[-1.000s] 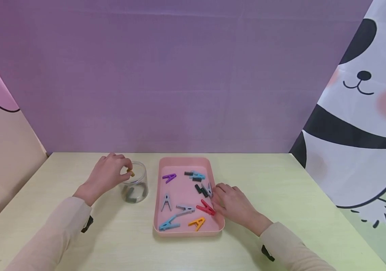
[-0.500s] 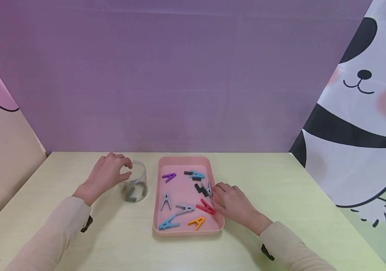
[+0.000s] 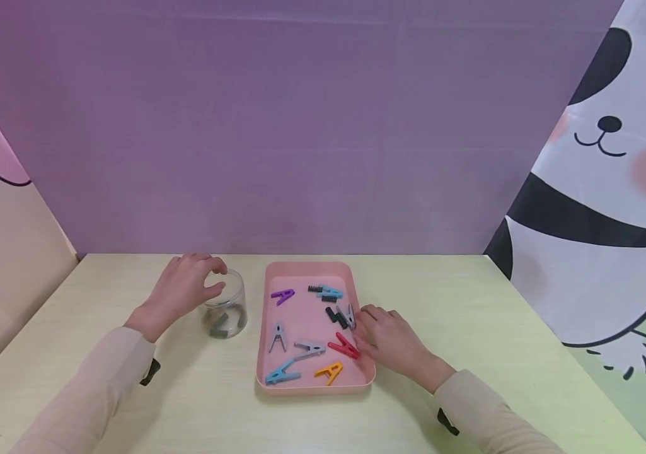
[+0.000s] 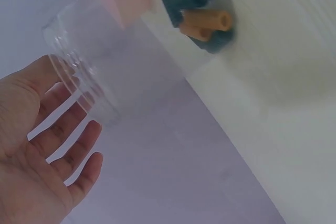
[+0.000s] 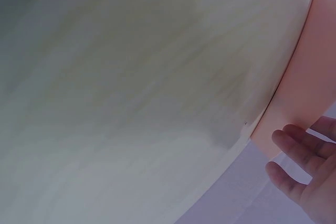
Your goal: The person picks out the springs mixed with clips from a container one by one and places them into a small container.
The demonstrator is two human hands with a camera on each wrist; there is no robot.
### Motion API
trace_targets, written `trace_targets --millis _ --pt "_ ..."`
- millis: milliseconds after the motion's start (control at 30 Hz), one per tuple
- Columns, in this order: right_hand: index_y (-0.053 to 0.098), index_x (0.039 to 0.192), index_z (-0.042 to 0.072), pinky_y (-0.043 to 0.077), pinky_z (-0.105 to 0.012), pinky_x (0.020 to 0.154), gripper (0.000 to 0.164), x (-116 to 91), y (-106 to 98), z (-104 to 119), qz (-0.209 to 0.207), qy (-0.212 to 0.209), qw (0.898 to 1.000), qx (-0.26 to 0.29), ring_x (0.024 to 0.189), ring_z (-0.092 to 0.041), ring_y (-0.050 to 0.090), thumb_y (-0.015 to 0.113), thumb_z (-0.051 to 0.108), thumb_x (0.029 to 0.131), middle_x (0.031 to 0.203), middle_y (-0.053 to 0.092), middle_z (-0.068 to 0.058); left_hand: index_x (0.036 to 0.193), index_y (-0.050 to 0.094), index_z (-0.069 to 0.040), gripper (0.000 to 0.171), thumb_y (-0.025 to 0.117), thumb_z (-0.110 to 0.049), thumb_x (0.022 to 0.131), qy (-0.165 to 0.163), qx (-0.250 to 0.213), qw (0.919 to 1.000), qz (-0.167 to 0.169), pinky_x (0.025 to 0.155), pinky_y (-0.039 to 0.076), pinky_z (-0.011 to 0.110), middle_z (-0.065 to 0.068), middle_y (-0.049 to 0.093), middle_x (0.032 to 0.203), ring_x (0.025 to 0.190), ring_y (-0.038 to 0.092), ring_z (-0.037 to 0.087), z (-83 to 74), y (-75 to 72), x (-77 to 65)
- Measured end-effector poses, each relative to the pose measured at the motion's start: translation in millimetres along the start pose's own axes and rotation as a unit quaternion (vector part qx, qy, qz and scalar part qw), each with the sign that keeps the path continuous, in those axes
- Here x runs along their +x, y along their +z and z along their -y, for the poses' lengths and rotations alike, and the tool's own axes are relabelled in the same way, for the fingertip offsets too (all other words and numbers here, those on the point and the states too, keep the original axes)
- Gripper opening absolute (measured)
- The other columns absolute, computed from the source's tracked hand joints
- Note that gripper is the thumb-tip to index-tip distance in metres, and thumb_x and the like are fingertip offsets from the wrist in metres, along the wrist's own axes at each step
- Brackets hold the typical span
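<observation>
The round-cornered pink tray (image 3: 315, 391) lies on the pale table (image 3: 470, 309), coloured clips (image 3: 329, 372) inside. The right hand (image 3: 393, 340), its grip loose and holding nothing, is at the tray's side. Farther left stands a clear jar (image 4: 136, 72), dark ridged tubes (image 4: 184, 1) and orange tubes (image 4: 210, 20) at its bottom; the left hand (image 3: 183, 287), grip released, is at its rim.

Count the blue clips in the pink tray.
2: the near blue clip, toward the near left corner of the tray, and the far blue clip, toward its far right beside dark pieces. The right hand might hide others.
</observation>
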State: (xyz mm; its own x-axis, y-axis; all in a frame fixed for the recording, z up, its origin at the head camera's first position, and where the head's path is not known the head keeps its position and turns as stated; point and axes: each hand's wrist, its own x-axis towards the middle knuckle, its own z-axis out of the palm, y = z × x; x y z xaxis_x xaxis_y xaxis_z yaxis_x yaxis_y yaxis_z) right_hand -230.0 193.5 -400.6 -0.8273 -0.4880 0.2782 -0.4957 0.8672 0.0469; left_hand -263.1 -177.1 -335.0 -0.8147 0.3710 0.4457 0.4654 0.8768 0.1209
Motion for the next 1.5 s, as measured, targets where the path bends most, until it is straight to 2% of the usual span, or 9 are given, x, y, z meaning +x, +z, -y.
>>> trace_targets --millis 267,467,600,733,867,1100,1333,1500 --pt "0.059 0.112 0.007 0.049 -0.039 0.083 0.040 -0.3 0.1 -0.1 -0.005 -0.001 1.000 -0.003 0.100 -0.020 0.056 0.065 0.032 0.081 0.110 0.059 -0.007 0.096 0.066 -0.012 0.020 0.067 -0.017 0.077 0.026 -0.012 0.9992 -0.029 0.084 0.042 0.045 0.003 0.067 0.096 0.094 0.056 0.028 -21.3 2.5 8.2" --pt "0.059 0.111 0.008 0.049 -0.039 0.082 0.039 -0.8 0.9 -0.1 -0.008 -0.004 1.000 -0.005 0.100 -0.020 0.056 0.066 0.032 0.081 0.110 0.060 -0.006 0.097 0.065 -0.014 0.020 0.068 -0.021 0.079 0.045 0.001 0.9988 -0.018 0.084 0.044 0.045 0.002 0.066 0.097 0.097 0.056 0.027 -44.8 6.4 12.8" --pt "0.060 0.110 0.009 0.049 -0.039 0.082 0.038 -0.9 0.7 0.1 -0.009 -0.003 1.000 -0.008 0.099 -0.019 0.056 0.065 0.032 0.081 0.110 0.060 -0.006 0.098 0.065 -0.016 0.020 0.067 -0.023 0.080 0.062 0.017 0.9979 -0.008 0.081 0.046 0.043 0.001 0.066 0.097 0.094 0.056 0.024 -56.6 14.0 15.4" --pt "0.060 0.110 0.009 0.050 -0.039 0.082 0.038 -0.6 0.7 0.7 -0.010 -0.001 1.000 -0.006 0.099 -0.019 0.056 0.066 0.032 0.080 0.110 0.060 -0.005 0.096 0.065 -0.018 0.020 0.069 -0.024 0.078 0.077 0.012 0.9970 0.002 0.079 0.046 0.039 -0.001 0.066 0.096 0.090 0.055 0.021 -66.7 22.6 16.8" --pt "0.060 0.110 0.009 0.049 -0.039 0.082 0.038 0.2 0.4 1.4 -0.007 0.001 1.000 -0.005 0.099 -0.019 0.056 0.066 0.032 0.080 0.109 0.060 -0.005 0.099 0.066 -0.017 0.023 0.070 -0.025 0.078 0.085 0.008 0.9960 0.028 0.078 0.046 0.038 -0.003 0.065 0.097 0.089 0.055 0.020 -75.6 31.6 18.7" --pt "0.059 0.111 0.007 0.049 -0.039 0.083 0.039 0.6 -1.0 2.5 0.003 0.005 1.000 -0.003 0.101 -0.020 0.055 0.065 0.032 0.081 0.111 0.059 -0.006 0.103 0.064 -0.019 0.024 0.068 -0.027 0.081 0.073 0.003 0.9923 0.100 0.081 0.044 0.038 -0.003 0.064 0.098 0.094 0.055 0.017 -87.9 47.5 22.5" --pt "0.059 0.111 0.008 0.049 -0.039 0.083 0.039 0.2 -0.3 2.9 -0.003 0.004 1.000 0.000 0.101 -0.020 0.056 0.066 0.031 0.081 0.110 0.060 -0.006 0.103 0.063 -0.016 0.025 0.068 -0.027 0.081 0.087 -0.024 0.9855 0.144 0.086 0.043 0.037 0.000 0.066 0.098 0.092 0.054 0.018 -97.0 62.8 29.1" --pt "0.059 0.111 0.008 0.049 -0.039 0.083 0.039 -0.2 -0.3 2.6 -0.003 0.004 1.000 0.000 0.101 -0.020 0.055 0.065 0.031 0.081 0.110 0.059 -0.007 0.106 0.063 -0.019 0.028 0.069 -0.030 0.080 0.085 -0.031 0.9808 0.173 0.089 0.041 0.039 -0.001 0.066 0.103 0.096 0.053 0.020 -105.7 69.5 34.0"
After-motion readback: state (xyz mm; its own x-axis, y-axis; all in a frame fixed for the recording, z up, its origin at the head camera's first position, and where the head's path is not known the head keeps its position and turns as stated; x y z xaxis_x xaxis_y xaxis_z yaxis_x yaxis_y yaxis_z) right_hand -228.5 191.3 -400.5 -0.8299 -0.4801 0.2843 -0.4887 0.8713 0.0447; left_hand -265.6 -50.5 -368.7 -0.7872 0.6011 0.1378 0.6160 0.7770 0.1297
